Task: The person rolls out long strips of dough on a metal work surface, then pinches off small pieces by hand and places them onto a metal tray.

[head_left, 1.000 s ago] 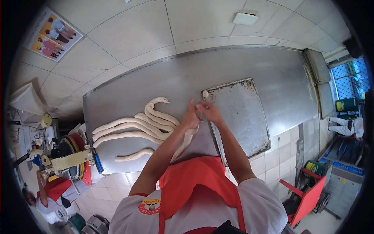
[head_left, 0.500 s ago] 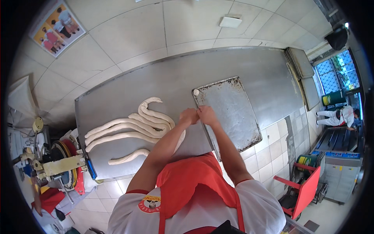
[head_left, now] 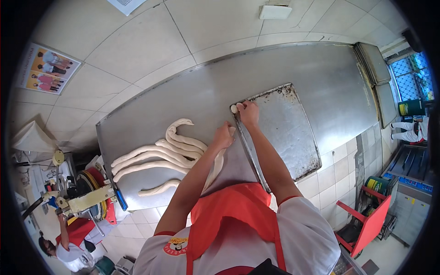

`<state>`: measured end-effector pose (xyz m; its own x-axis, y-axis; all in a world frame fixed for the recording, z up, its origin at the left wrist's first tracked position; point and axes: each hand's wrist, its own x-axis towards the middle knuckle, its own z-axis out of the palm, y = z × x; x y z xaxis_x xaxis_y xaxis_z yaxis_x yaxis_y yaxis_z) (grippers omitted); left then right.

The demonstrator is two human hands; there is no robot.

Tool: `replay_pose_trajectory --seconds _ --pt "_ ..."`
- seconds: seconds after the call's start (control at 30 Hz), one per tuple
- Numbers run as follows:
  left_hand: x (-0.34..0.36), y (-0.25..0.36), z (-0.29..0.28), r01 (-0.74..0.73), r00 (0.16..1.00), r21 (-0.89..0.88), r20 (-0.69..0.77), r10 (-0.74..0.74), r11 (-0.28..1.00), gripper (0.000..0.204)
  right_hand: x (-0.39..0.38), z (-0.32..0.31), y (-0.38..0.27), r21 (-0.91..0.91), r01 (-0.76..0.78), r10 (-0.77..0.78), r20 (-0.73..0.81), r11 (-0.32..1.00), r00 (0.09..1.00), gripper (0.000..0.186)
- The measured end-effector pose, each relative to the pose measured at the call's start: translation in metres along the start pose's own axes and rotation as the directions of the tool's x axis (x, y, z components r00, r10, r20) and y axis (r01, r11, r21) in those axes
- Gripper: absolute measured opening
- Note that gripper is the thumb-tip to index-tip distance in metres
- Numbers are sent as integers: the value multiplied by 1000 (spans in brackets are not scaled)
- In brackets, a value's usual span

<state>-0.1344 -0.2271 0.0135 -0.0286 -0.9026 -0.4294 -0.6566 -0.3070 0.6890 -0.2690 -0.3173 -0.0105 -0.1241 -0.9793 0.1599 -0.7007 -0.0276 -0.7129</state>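
Observation:
My left hand (head_left: 223,136) is closed around one end of a pale dough rope (head_left: 217,167), whose tip sticks out past the fingers beside the tray. The rest of that rope runs back under my left forearm. At the far left corner of a dark-edged baking tray (head_left: 279,133), my right hand (head_left: 249,113) pinches a small piece of dough (head_left: 240,106). Touching or very near it, another small dough round (head_left: 234,109) lies on the tray. Several long dough ropes (head_left: 151,153) lie side by side to the left, one curled at its far end. A shorter strip (head_left: 158,188) lies nearer to me.
The steel table (head_left: 201,91) runs along a tiled wall. Stacked trays (head_left: 373,64) stand at its right end. Machinery (head_left: 89,197) and a person (head_left: 73,247) are at the left; another person (head_left: 412,130) is far right, beyond a red cart (head_left: 369,224).
My hands, together beside the tray before, have parted. The right has moved up to the tray's corner with a small dough piece, beside the earlier one; the left still holds the rope.

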Motion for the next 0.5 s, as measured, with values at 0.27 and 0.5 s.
replay_pose_trajectory --seconds 0.27,0.5 --pt "-14 -16 12 -216 973 -393 -6 232 894 55 -83 -61 -28 243 -104 -45 537 964 843 31" --pt "-37 50 18 -109 987 233 143 77 966 32 -96 -81 -28 -81 -43 64 280 996 958 28"
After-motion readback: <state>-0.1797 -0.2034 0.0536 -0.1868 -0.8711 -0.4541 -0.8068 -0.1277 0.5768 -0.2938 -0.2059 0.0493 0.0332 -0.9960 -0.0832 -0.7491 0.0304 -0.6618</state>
